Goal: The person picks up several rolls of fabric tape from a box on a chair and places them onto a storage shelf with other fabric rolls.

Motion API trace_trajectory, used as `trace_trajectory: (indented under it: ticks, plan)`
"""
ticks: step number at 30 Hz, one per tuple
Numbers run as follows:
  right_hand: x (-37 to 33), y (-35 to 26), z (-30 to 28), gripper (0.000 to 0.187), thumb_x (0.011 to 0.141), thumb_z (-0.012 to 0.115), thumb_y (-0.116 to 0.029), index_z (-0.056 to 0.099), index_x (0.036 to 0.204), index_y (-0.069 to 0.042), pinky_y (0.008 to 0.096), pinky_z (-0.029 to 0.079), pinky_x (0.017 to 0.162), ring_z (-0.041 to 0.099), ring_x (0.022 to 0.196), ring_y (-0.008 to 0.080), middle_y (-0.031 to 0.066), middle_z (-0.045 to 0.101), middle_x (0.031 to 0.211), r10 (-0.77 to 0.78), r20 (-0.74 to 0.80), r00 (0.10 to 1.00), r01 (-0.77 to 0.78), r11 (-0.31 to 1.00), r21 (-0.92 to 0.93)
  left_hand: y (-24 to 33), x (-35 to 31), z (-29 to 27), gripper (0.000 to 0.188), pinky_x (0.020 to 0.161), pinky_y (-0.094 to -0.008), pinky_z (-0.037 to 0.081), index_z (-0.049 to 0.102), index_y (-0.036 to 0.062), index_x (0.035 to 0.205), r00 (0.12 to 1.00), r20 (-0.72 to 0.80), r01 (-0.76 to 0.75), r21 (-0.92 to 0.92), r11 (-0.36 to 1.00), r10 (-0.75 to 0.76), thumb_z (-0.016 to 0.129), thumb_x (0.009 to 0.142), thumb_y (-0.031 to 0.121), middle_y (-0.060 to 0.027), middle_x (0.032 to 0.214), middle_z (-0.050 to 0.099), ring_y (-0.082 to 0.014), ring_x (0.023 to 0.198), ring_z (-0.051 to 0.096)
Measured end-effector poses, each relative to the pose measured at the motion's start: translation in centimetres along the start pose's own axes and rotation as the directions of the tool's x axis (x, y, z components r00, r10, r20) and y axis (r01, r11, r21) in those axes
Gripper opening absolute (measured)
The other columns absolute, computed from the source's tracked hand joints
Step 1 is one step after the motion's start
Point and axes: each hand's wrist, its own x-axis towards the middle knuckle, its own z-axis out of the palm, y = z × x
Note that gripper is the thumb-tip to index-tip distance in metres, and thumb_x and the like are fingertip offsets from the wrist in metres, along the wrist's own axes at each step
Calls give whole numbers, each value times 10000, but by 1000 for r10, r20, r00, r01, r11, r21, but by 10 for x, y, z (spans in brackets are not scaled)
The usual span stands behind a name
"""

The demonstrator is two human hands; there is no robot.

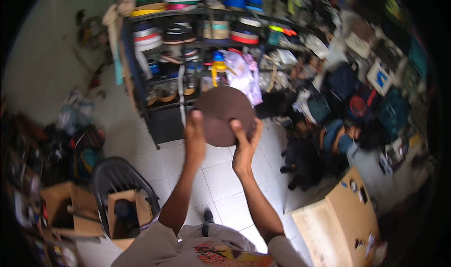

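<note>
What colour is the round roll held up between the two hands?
The round roll is dark brown, best seen in the head view.

The head view looks down from the person's own head, facing forward over the shirt (197,250) at the lower edge to a shelf rack (170,129) farther off. The left hand (193,137) and right hand (245,149) lie nearer the lens than the tiled floor (220,176), and the fisheye (rimmed in black) bends straight edges.

Tiled floor (220,184) leaves a way between black chair (118,175) and tan table (315,227); beyond the brown disc (222,109), a loaded rack (165,131) bars passage
</note>
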Motion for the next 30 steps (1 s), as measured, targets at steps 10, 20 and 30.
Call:
trace_trajectory:
  ticks: [10, 20, 30]
  plan:
    - [158, 9, -55, 426, 762, 773, -218, 651, 1088, 28, 284, 480, 833, 632, 895, 161, 123, 684, 953, 0, 291, 957, 93, 947, -307, -37, 111, 78, 534, 949, -325, 390, 524, -26, 1254, 882, 470, -79, 195, 978, -22, 409, 993, 426, -158, 1163, 595, -235, 1072, 552]
    - [272, 55, -82, 443, 802, 741, -172, 600, 1159, 51, 295, 460, 876, 607, 952, 181, 153, 657, 1025, -298, -295, 908, 244, 948, -206, -92, 202, 232, 456, 838, -282, 441, 582, -45, 1146, 918, 372, -163, 43, 986, 136, 486, 983, 369, -94, 997, 636, -139, 917, 563]
    - [447, 84, -139, 436, 797, 759, -160, 615, 1147, 56, 289, 453, 892, 607, 954, 177, 140, 659, 1042, -353, -155, 923, 316, 924, -217, -127, 286, 370, 347, 852, -307, 460, 621, -41, 1136, 954, 101, -288, 31, 957, 283, 615, 921, 233, -152, 1008, 683, -194, 921, 635]
